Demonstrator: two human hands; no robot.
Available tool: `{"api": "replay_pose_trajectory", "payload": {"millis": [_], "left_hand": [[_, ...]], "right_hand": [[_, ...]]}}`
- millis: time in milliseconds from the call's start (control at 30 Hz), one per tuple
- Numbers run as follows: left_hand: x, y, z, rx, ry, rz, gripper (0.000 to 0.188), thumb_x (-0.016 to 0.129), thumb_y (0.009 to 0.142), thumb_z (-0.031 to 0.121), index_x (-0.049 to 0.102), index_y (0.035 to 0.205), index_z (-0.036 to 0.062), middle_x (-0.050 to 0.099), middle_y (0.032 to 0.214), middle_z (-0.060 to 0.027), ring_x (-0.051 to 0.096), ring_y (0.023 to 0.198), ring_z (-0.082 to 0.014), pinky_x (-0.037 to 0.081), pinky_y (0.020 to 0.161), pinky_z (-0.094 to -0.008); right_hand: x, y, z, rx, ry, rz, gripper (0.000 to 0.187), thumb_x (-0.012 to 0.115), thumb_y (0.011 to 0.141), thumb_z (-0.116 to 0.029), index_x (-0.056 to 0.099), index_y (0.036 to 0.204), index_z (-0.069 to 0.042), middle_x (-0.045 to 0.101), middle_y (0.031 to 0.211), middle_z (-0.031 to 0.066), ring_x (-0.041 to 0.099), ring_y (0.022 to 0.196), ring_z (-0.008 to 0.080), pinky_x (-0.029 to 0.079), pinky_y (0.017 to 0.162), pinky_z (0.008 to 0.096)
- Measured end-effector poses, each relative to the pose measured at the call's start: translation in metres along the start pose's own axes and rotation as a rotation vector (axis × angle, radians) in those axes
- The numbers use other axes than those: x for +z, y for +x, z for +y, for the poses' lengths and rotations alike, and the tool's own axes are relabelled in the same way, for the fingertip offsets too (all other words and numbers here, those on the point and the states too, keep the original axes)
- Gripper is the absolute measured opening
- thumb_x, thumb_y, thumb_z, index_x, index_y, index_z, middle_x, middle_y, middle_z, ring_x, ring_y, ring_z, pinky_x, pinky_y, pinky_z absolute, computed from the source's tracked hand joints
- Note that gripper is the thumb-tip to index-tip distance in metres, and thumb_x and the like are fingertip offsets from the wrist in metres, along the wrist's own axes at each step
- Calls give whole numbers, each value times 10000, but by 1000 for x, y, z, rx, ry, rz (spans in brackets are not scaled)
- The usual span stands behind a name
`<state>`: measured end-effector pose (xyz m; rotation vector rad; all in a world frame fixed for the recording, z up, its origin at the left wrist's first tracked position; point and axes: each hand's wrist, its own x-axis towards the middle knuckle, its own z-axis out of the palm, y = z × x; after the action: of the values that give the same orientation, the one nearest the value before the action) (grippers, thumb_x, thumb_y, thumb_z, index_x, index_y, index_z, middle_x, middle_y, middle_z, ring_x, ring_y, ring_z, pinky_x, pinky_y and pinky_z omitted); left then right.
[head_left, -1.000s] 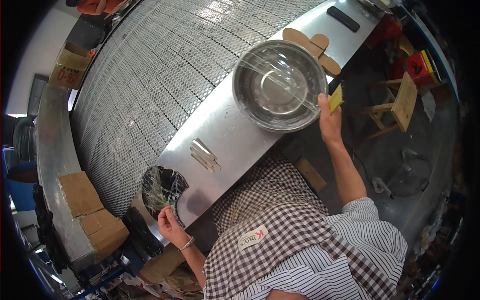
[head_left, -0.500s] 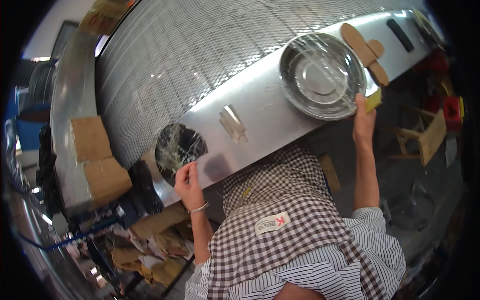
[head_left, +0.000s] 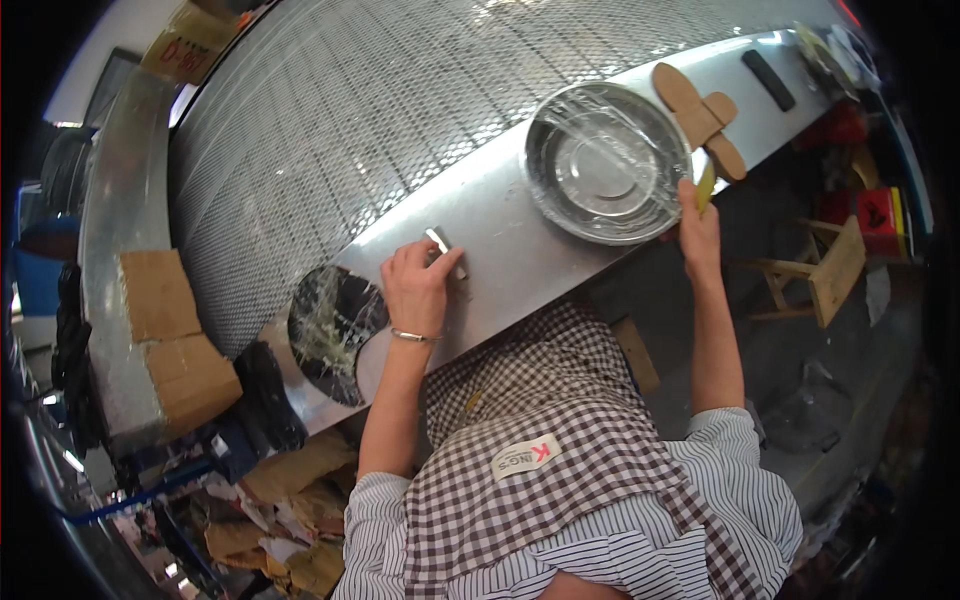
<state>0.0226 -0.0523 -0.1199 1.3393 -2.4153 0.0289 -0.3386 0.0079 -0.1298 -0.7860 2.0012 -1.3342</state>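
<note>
My left hand (head_left: 418, 288) is closed over a small shiny metal piece (head_left: 440, 242) on the bench; its fingers cover most of it. At the right, my right hand (head_left: 699, 232) grips the near right rim of a round steel basin (head_left: 560, 205), which has clear plastic film on it. A yellow-green flat piece (head_left: 706, 188) sticks up by that hand's fingers; whether it is pinched or stuck there I cannot tell. Left of my left hand, a round dark opening (head_left: 335, 320) in the bench has crumpled clear film in it.
Beyond the steel bench (head_left: 490, 250) lies a wide mesh surface (head_left: 330, 140). Brown insole-shaped pieces (head_left: 695, 115) and a black bar (head_left: 768, 80) lie past the basin. Cardboard (head_left: 160, 295) is at the left, and a wooden stool (head_left: 835, 275) stands at the lower right.
My left hand has moved from beside the round opening, forward and right, onto the metal piece. My right hand stays at the basin rim. The whole view has shifted slightly.
</note>
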Motion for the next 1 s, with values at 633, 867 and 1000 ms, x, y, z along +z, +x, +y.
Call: {"api": "replay_pose_trajectory", "payload": {"millis": [633,867,1000], "left_hand": [[-2,20,-39,454,-123,-198,124,529,769,142,567,887,141,547,931,-9,525,967,-199,388,837,-332],[3,10,-40,439,-236,-80,145,583,732,92,595,876,80,603,948,-43,573,941,-230,450,801,-336],[4,10,-40,416,-253,-35,151,628,708,69,596,856,72,612,892,-39,589,884,-233,453,768,-333]], "right_hand": [[73,-121,-38,-29,95,-681,293,416,906,-64,457,1187,9,503,978,78,498,793,113,419,692,231],[82,-123,-33,-38,139,-666,336,396,924,-55,400,1255,-5,498,866,8,464,708,47,397,599,186],[77,-122,-33,46,243,-695,315,415,927,-75,426,1232,1,532,905,21,502,702,64,415,587,192]]}}
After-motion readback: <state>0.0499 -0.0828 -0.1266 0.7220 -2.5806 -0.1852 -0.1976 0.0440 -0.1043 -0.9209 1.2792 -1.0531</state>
